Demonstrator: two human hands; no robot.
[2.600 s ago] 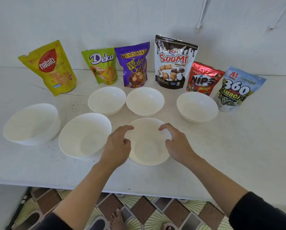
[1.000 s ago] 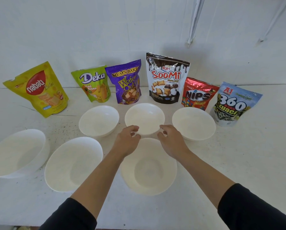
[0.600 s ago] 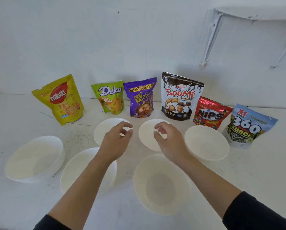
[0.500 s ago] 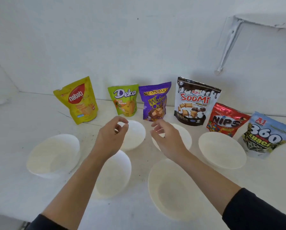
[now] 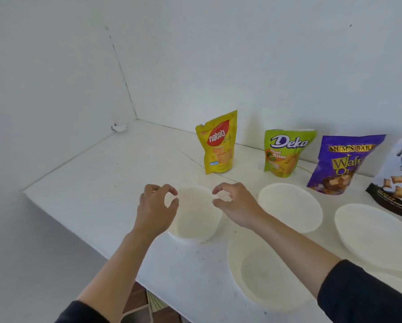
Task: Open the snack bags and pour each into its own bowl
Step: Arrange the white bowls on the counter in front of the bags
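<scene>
Snack bags stand upright in a row along the back of the white table [image 5: 116,173], against the plain wall: a glossy yellow Nabati pouch [image 5: 218,142], a lime-green Deka pouch [image 5: 285,151], a purple Mum's Bake pouch [image 5: 342,166] and, cut off at the right edge, a black-and-white pouch [image 5: 398,180]. All look sealed, their foil faces slightly crinkled. Smooth white round bowls sit empty in front of them. A deep bowl [image 5: 195,213] is nearest the table's left end, with a shallower bowl [image 5: 291,206] to its right, a wide bowl [image 5: 265,276] nearer the front edge, and another bowl [image 5: 377,238] at far right. The left hand [image 5: 154,210] and right hand [image 5: 238,203] flank the deep bowl's rim, fingers and thumbs curled but apart, gripping nothing; whether they touch the rim I cannot tell. Dark sleeves cover both forearms. The tabletop is matt and finely speckled.
</scene>
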